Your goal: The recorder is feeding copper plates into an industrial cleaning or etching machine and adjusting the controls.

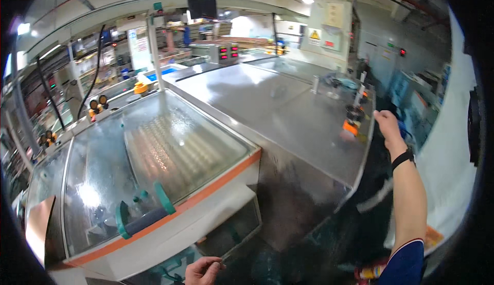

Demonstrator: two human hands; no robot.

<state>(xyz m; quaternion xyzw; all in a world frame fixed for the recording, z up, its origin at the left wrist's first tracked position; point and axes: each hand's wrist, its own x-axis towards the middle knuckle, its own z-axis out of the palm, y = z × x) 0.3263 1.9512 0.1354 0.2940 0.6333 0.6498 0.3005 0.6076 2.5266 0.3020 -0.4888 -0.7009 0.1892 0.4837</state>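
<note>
My left hand [204, 271] shows at the lower edge, its fingers curled and the thumb against the index finger; nothing shows in it. It is below the front of a machine with a glass-like lid [180, 125], orange trim [213, 184] and a dark bar handle [150, 222] with green ends. Stretched forward on the right, my right hand [389, 129] has its fingers drawn together, with no object visible in them. It is nearest to the right edge of a flat metal machine top [288, 110], where an orange-and-black item [351, 125] lies. A dark band [403, 160] circles that wrist.
A copper-coloured sheet [40, 228] stands at the lower left. Gauges [99, 102] and a yellow fitting [140, 88] sit behind the lid. Farther back are red-lit displays [228, 52] and a pale cabinet [329, 33] with a warning sign. White sheeting [450, 172] hangs at the right.
</note>
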